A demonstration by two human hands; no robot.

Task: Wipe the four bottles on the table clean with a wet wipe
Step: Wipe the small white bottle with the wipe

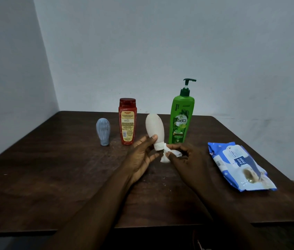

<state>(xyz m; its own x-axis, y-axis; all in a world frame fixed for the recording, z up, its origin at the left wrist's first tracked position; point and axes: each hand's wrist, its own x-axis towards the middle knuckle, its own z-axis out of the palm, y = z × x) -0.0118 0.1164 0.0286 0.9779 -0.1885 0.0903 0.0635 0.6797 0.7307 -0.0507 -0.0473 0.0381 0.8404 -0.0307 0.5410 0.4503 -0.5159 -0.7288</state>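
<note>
My left hand (pixel 140 156) holds a cream white bottle (pixel 154 128) upside down above the table, thumb pressed on its lower body. A white wet wipe (pixel 166 153) is wrapped around the bottle's cap end, and my right hand (pixel 187 157) pinches that wipe. Behind stand a red bottle (pixel 127 121), a tall green pump bottle (pixel 180 120) and, at the left, a small blue-grey bottle (pixel 103 131) resting on its cap.
A blue and white pack of wet wipes (pixel 239 166) lies at the right on the dark wooden table (pixel 52 168). Grey walls close off the back and left. The table's front edge runs just below my forearms.
</note>
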